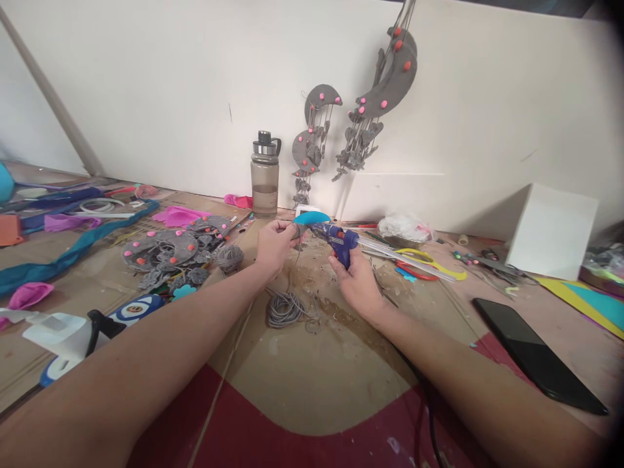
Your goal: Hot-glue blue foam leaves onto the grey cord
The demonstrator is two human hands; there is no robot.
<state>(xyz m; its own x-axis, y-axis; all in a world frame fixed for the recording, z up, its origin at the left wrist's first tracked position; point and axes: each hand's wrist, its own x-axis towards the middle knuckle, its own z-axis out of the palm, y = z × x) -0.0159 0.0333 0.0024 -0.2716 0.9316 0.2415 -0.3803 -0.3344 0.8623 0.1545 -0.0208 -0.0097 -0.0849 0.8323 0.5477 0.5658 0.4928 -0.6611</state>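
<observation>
Pinching blue-and-grey felt (pixel 312 218) in left hand (pixel 273 248), gripping hot-glue gun (pixel 347 239) in right hand (pixel 359 283); looks like gluing, needs steady aim.

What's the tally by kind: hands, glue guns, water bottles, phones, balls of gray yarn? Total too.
Hands (left hand, right hand): 2
Glue gun: 1
Water bottle: 1
Phone: 1
Ball of gray yarn: 1
Total: 6
</observation>
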